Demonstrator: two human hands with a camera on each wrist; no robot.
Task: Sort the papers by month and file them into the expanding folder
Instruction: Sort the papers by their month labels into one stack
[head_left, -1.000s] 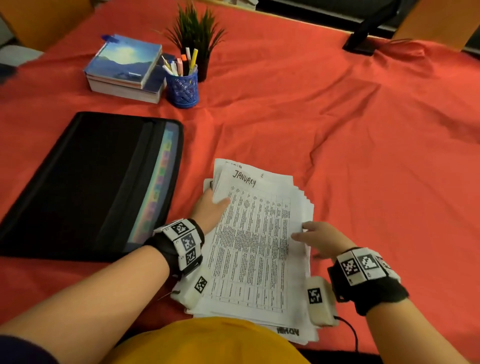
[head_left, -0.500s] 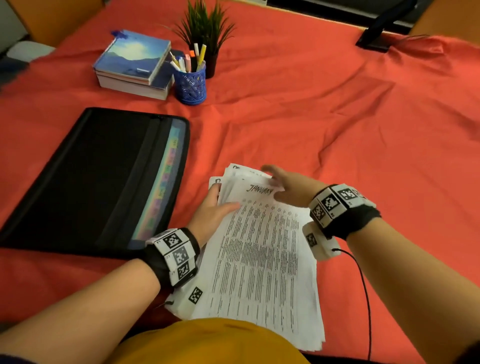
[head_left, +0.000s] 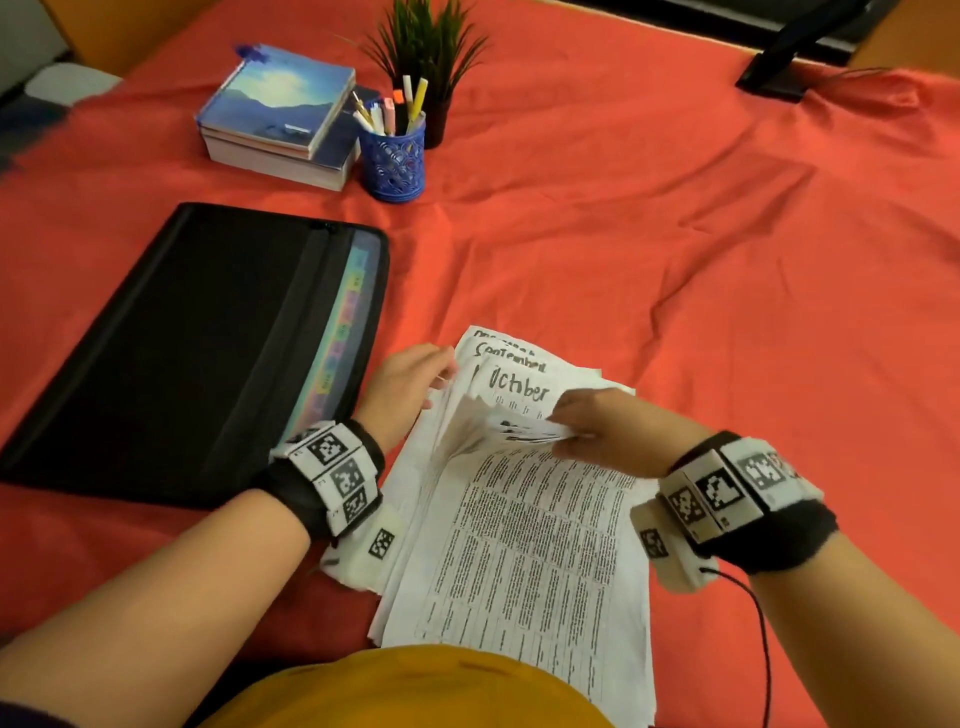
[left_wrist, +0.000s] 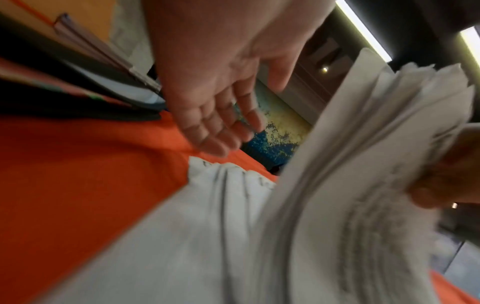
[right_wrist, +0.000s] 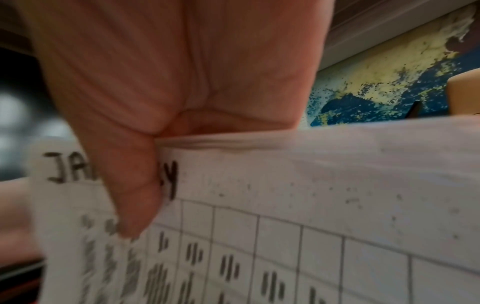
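A stack of printed papers (head_left: 519, 545) lies on the red cloth in front of me. My right hand (head_left: 587, 426) pinches the far ends of several upper sheets and bends them back toward me. In the right wrist view the thumb (right_wrist: 135, 185) lies across the handwritten word on the January sheet (right_wrist: 285, 205). Underneath, sheets headed October (head_left: 519, 387) and September (head_left: 511, 358) are uncovered. My left hand (head_left: 410, 384) is at the stack's far left corner, fingers (left_wrist: 215, 127) straight, holding nothing. The black expanding folder (head_left: 197, 338) lies flat to the left, its coloured tabs (head_left: 343, 332) showing.
At the back left are stacked books (head_left: 280, 119), a blue pen cup (head_left: 397, 156) and a small potted plant (head_left: 431, 52). A black stand (head_left: 795, 52) sits at the far right edge. Wrinkled red cloth (head_left: 701, 260) covers the table to the right.
My right hand went from the stack's right side to its far end, gripped the upper sheets and bent them back, uncovering October. My left hand slid off the top sheet to the left corner.
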